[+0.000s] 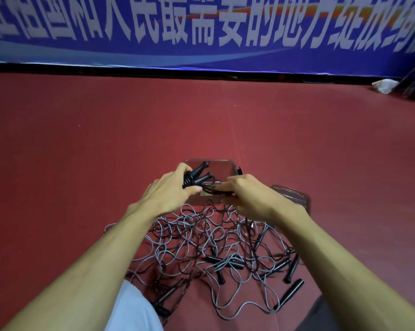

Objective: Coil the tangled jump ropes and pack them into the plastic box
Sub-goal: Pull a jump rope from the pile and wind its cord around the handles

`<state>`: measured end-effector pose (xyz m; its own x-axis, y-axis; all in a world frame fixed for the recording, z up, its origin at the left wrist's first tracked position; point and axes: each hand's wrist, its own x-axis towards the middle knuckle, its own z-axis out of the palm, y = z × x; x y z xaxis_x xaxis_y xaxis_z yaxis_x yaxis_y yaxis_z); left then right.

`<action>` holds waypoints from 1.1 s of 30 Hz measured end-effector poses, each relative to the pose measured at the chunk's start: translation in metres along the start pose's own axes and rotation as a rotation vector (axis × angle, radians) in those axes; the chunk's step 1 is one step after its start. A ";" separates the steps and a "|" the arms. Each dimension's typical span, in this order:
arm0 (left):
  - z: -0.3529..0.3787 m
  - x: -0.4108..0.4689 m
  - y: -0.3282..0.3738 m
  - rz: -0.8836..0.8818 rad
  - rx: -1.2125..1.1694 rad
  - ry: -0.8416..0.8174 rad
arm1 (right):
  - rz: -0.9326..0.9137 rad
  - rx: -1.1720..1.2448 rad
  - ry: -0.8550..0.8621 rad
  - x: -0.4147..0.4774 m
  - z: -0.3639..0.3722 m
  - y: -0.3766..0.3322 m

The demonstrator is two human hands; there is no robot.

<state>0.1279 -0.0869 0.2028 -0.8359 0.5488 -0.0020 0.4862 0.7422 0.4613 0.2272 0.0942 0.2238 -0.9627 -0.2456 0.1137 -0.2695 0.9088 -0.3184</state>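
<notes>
My left hand (169,191) grips a coiled jump rope (196,179) by its two black handles, held over the clear plastic box (222,168) on the red floor. My right hand (247,195) pinches the dark loops of that same rope (213,191) just right of the handles. Below my hands lies a tangled pile of grey and dark jump ropes (201,244) with several black handles (291,289) scattered among them.
The box's clear lid (294,195) lies on the floor right of the box, partly behind my right wrist. A blue banner with white characters (201,32) lines the far wall. A crumpled white bag (384,85) sits at the far right. My knees show at the bottom.
</notes>
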 end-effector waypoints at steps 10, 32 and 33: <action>0.003 -0.009 0.024 0.229 0.258 -0.216 | 0.137 -0.067 0.233 -0.003 -0.005 -0.003; -0.003 0.006 0.047 0.086 -1.162 0.061 | 0.412 0.263 0.144 -0.002 0.000 0.031; -0.004 0.008 0.045 0.045 -1.174 0.105 | 0.411 0.273 0.102 -0.002 0.002 0.029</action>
<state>0.1421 -0.0501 0.2270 -0.8676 0.4904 0.0827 0.0293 -0.1155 0.9929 0.2213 0.1199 0.2126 -0.9869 0.1605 0.0144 0.1212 0.7986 -0.5895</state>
